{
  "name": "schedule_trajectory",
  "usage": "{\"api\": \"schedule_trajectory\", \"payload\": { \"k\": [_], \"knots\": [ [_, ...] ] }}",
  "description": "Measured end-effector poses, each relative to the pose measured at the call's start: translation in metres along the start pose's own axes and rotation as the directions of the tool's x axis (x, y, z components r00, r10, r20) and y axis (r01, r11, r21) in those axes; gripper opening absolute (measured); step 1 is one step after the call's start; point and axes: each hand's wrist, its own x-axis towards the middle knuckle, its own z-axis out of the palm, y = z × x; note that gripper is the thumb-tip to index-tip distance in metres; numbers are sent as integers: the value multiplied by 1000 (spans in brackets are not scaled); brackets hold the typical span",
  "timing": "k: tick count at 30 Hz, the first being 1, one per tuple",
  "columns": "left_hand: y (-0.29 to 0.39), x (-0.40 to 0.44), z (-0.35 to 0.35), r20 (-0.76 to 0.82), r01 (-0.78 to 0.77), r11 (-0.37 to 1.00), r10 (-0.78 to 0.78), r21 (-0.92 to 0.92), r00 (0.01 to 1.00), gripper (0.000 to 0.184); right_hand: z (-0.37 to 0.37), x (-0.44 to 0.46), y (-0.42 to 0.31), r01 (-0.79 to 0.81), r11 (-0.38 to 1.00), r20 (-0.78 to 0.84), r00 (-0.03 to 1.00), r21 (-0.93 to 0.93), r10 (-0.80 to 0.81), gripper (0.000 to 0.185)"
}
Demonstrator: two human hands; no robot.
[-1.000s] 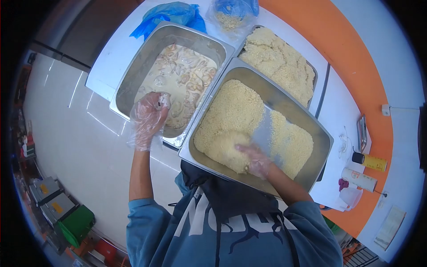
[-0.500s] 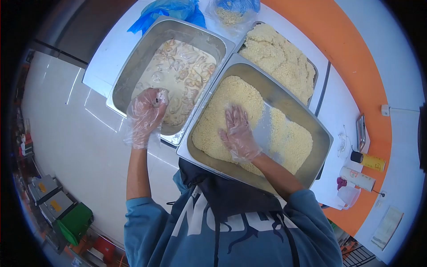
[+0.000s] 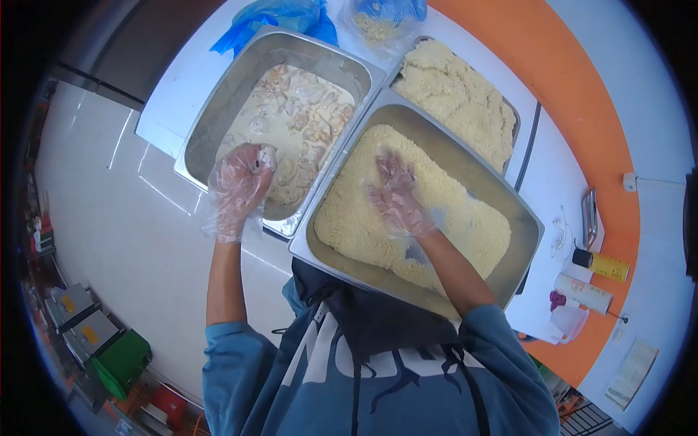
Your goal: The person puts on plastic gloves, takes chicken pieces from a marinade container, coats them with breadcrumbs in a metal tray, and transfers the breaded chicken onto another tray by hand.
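Note:
My right hand (image 3: pixel 398 190), in a clear plastic glove, lies over pale yellow crumbs (image 3: pixel 356 218) with its fingers stretched out. The crumbs cover most of the floor of a deep steel pan (image 3: pixel 502 211), with small bare patches near my wrist. My left hand (image 3: pixel 243 182), also gloved, is at the near left part of a second steel pan (image 3: pixel 211 123). Its fingers are curled closed and smeared with white; whether they hold anything is hidden. That pan contains pieces in creamy white batter (image 3: pixel 291 123), perhaps raw meat.
Behind the crumb pan stands a tray (image 3: pixel 518 120) heaped with crumb-coated food (image 3: pixel 458 94). Blue plastic bags (image 3: pixel 280 18) lie at the back. To the right are a yellow can (image 3: pixel 609 266), a white canister (image 3: pixel 584 292) and a clear jug (image 3: pixel 571 320).
My right hand has moved slightly away from me and right. Crumbs have spread over much of the bare strip in the pan's middle. My left hand has stayed put.

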Motion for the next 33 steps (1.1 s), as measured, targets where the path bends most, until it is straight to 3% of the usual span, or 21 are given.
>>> {"api": "schedule_trajectory", "payload": {
  "k": [2, 3, 5, 6, 8, 10, 11, 13, 15, 17, 19, 21, 23, 25, 27, 30, 33],
  "knots": [
    [-6, -6, 1, -14, -37, 999, 37, 24, 999, 20, -5, 18, 2, -130, 908, 100, 990, 399, 98, 71],
    [-5, -8, -2, -5, -26, 999, 26, 29, 1000, 20, -17, 36, -15, -176, 896, 116, 983, 408, 141, 70],
    [6, -1, -6, 21, -42, 999, 41, 24, 999, 19, -2, 45, -5, -51, 989, 103, 993, -135, 65, 64],
    [10, 1, -7, 50, -23, 999, 21, 42, 999, 19, 41, 47, 24, 124, 752, 153, 988, -647, -32, 60],
    [15, 0, -13, 96, 10, 996, -18, 84, 995, 18, 55, 50, -6, 113, 442, 101, 994, -890, -51, 52],
    [16, 0, -10, 80, 41, 998, -45, 48, 996, 17, 64, 56, -23, -97, 875, -111, 993, -475, 49, 49],
    [16, 0, -8, 74, 63, 997, -66, 34, 995, 17, 96, 65, 34, -144, 986, -146, 981, -80, 131, 50],
    [15, 0, -7, 69, 37, 999, -37, 2, 997, 17, 81, 75, 36, -168, 980, -50, 984, 106, 174, 50],
    [15, 0, -4, 63, 11, 1000, -11, -10, 998, 17, 27, 80, 0, -76, 936, 170, 975, -345, 141, 51],
    [11, -1, -4, 50, -2, 1000, 2, 5, 999, 17, -31, 58, -39, -255, 965, -62, 966, -65, 251, 46],
    [11, -1, -5, 50, 32, 999, -31, -10, 998, 17, -83, 33, -52, -254, 965, 13, 967, -67, 255, 50],
    [12, 0, -6, 52, 52, 999, -52, -7, 997, 17, -98, 3, -33, -387, 922, -14, 922, -30, 387, 59],
    [13, -1, -7, 61, 52, 999, -52, 13, 997, 18, -55, -29, 8, -265, 928, -86, 951, 260, 296, 67],
    [17, -1, -7, 76, 67, 997, -68, 25, 995, 19, -30, -60, 29, -123, 982, -160, 976, 143, 146, 73],
    [19, 2, -7, 77, 60, 997, -63, 40, 995, 20, -21, -73, 31, 51, 924, -103, 990, -378, -97, 77],
    [19, -2, -9, 80, 56, 996, -61, 62, 995, 20, -8, -70, 35, 166, 919, -206, 946, -358, -251, 84],
    [20, 4, -9, 93, 40, 997, -46, 67, 995, 19, -4, -68, 39, 161, 862, -154, 952, -481, -264, 83]
  ]
}}
